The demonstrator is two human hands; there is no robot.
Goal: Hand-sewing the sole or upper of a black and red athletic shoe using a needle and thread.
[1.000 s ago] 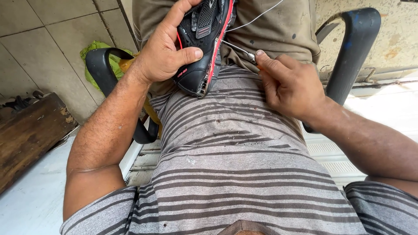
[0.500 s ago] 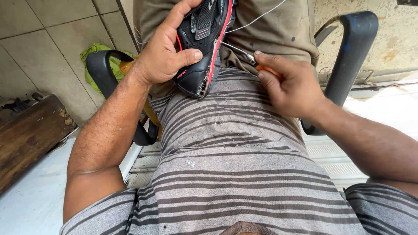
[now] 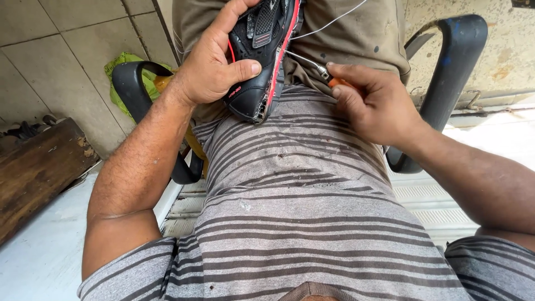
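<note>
A black and red shoe (image 3: 262, 53) is gripped by the left hand (image 3: 214, 67), thumb pressed across its side. Just beside it, an orange-handled awl (image 3: 326, 75) is pinched in the closed right hand (image 3: 373, 103), its metal tip touching the shoe's edge, with a white thread (image 3: 334, 21) above.

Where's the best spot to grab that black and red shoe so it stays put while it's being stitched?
Grip the black and red shoe across its middle from the left, as the left hand does: thumb over the upper, fingers behind. The sole's red edge faces right, where the right hand works the awl, so that side should probably stay open.
</note>
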